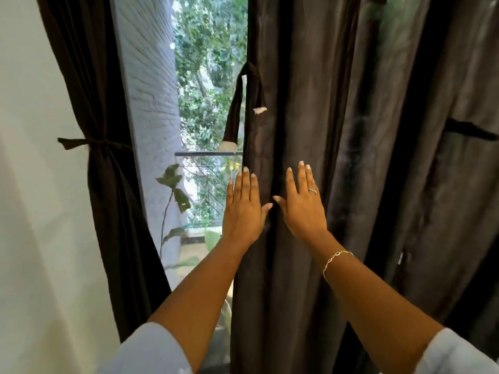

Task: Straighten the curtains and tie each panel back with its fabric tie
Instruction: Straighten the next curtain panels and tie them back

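- Sleeves sit nearest the camera. The forearms are bare and reach forward to the middle panel.
- The left hand lies flat on the panel's free edge, beside the window. The right hand lies flat on the next fold, with the thumbs almost meeting.
- The fingers of both hands are straight, close together and hold nothing.
- The panel hangs untied in deep vertical folds. Its tie dangles from the edge above the left hand.
- The left panel is already gathered and bound at the wall.
- Handling, as judged:
  - The fabric looks soft, limp and moderately heavy, and not fragile.
  - Flat pressure only smooths it.
  - For tying, gather the folds at tie height and grip the bunch round its full thickness.
  - Take the tie near its loose end.
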